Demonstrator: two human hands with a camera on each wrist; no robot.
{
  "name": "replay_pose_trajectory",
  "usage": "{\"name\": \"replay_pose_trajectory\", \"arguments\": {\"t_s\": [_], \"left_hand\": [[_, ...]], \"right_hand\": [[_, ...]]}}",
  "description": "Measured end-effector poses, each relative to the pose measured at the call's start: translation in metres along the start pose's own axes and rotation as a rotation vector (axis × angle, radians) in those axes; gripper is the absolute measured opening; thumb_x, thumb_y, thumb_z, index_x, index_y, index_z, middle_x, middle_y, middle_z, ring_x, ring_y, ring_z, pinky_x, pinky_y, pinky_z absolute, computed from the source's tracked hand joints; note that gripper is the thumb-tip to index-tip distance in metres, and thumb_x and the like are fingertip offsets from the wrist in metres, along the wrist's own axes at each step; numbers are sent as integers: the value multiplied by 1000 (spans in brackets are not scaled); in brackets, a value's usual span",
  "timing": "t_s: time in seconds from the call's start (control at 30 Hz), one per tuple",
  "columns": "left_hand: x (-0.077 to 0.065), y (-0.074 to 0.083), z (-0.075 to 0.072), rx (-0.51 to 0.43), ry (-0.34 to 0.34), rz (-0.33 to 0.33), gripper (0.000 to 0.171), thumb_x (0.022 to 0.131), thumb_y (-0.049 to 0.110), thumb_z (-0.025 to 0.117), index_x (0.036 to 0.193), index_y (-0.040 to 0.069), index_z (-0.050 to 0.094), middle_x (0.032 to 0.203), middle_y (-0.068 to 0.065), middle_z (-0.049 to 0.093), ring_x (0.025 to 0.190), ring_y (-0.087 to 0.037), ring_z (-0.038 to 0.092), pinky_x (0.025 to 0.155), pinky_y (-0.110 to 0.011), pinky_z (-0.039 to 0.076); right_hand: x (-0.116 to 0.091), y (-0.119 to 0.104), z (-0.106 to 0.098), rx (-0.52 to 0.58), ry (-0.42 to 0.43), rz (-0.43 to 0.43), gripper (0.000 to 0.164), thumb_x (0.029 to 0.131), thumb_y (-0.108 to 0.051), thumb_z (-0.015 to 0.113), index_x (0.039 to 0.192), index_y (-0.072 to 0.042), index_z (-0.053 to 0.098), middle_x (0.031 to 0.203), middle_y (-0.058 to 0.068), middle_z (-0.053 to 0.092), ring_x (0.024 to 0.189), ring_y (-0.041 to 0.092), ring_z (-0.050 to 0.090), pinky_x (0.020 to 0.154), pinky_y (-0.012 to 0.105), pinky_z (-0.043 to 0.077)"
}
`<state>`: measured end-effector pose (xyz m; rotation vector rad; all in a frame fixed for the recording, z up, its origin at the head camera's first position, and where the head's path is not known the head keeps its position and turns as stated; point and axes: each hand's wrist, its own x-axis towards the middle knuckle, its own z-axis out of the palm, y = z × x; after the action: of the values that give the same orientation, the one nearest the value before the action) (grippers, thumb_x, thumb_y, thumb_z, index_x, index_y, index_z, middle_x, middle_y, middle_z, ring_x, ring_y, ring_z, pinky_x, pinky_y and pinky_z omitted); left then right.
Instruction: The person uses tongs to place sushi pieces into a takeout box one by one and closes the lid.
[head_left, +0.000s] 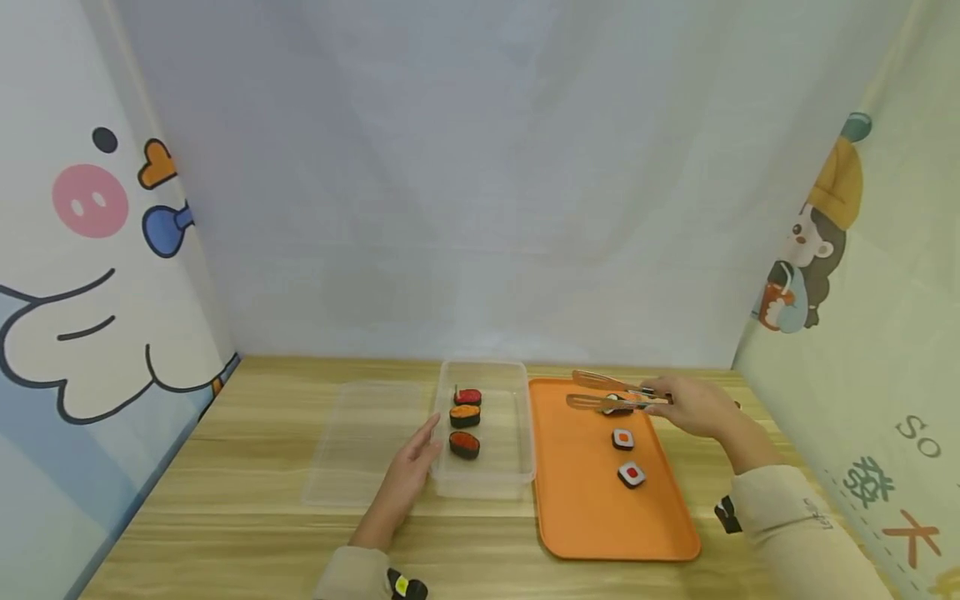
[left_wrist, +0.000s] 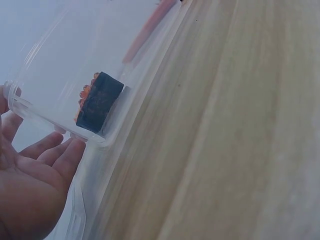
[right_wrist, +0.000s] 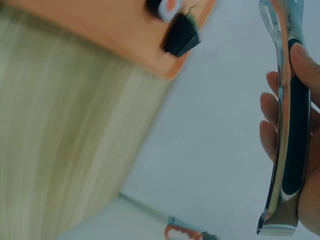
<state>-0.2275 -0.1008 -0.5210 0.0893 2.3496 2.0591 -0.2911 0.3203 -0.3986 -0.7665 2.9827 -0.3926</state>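
Note:
My left hand (head_left: 408, 471) is at the left side of a clear plastic box (head_left: 506, 450), its fingers fairly straight and the fingertips touching the rim in the left wrist view. Inside the box stand a red-topped sushi piece (head_left: 468, 397), an orange-topped one (head_left: 465, 416) and a dark one with red-orange roe (head_left: 464, 445). My right hand (head_left: 693, 404) grips metal tongs (right_wrist: 298, 125) with dark handle inlays. Their two ends are spread over the far part of an orange tray (head_left: 592, 525), with nothing between them. Beneath lies a dark sushi piece with green garnish (right_wrist: 181, 36), partly hidden in the head view.
Two white-and-black sushi rolls, one orange-centred (head_left: 622, 439) and one red-centred (head_left: 632, 475), lie on the tray's right half. A flat clear lid (head_left: 352, 433) lies left of the box. Printed curtains stand at both sides, with a plain one (head_left: 480, 208) behind the wooden table (head_left: 247, 517).

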Motion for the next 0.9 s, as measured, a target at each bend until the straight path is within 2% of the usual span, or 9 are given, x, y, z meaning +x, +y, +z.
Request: {"name": "replay_pose_trajectory", "arguments": {"t_s": [0.23,0.47,0.6,0.77,0.9], "left_hand": [[0,4,-1,-19,-1,-2,50,104,18,48,152,10,35,154,-22,27,138,-42,29,112,-53,22],[-13,32,-2,-24,-18,-3,50,104,14,48,151,3,34,152,-26,27,137,-46,27,111,-55,23],[-19,41,-2,-24,-20,4,51,103,16,50,150,2,35,152,-26,27,138,-45,25,112,-54,22],[-20,40,-2,-42,-16,11,53,103,17,52,150,3,34,152,-26,27,140,-43,23,113,-53,20],[-14,27,-3,-51,-15,11,54,103,17,51,151,2,32,152,-26,26,140,-42,22,113,-52,20]], "right_hand": [[-7,38,3,-37,8,-18,36,90,-14,70,117,10,63,106,22,65,91,37,63,74,52,52],[-11,58,11,-56,-9,9,38,89,-15,71,116,10,64,105,23,65,93,40,62,75,53,52],[-13,63,17,-30,-16,28,39,89,-15,71,118,11,63,104,22,65,93,40,62,75,52,52],[-11,68,22,-9,-2,30,38,89,-13,71,117,12,63,106,25,65,97,42,61,78,54,51],[-10,71,25,-14,-1,32,39,88,-12,71,117,13,63,107,26,65,98,44,61,79,55,51]]}}
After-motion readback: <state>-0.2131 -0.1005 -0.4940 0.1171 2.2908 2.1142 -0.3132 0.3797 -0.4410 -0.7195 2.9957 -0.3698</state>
